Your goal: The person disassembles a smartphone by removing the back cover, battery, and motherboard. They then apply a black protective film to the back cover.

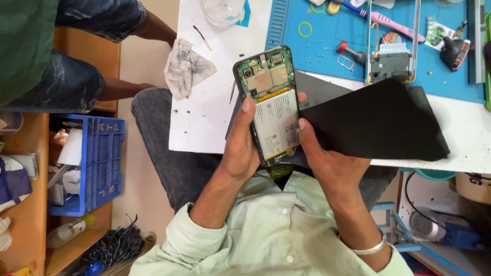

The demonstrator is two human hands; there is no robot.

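A view from above is being given, looking down at two bare hands over a lap. Nearest, a pale green shirt (266,230) is being worn, with a silver bangle (369,249) on the right wrist.

Just beyond, an opened phone (268,102) with its back cover off is being held between both hands, above the near edge of the white bench (204,122). Its long axis is running near to far, tilted slightly left at the far end, with the green circuit board far and the pale battery near. The left hand (240,148) is being wrapped around the phone's left edge, its grip closed, with the thumb laid across onto the battery. The right hand (327,158) is being pressed against the right edge, its fingertips touching the phone's side; both hands are equally close to it.

To the right, touching the right hand, a black sheet (378,122) is lying on the bench. Farther left, a smudged cloth (186,66) is resting. Farthest off, a blue work mat (327,41) is carrying small tools and a second phone frame (391,61).
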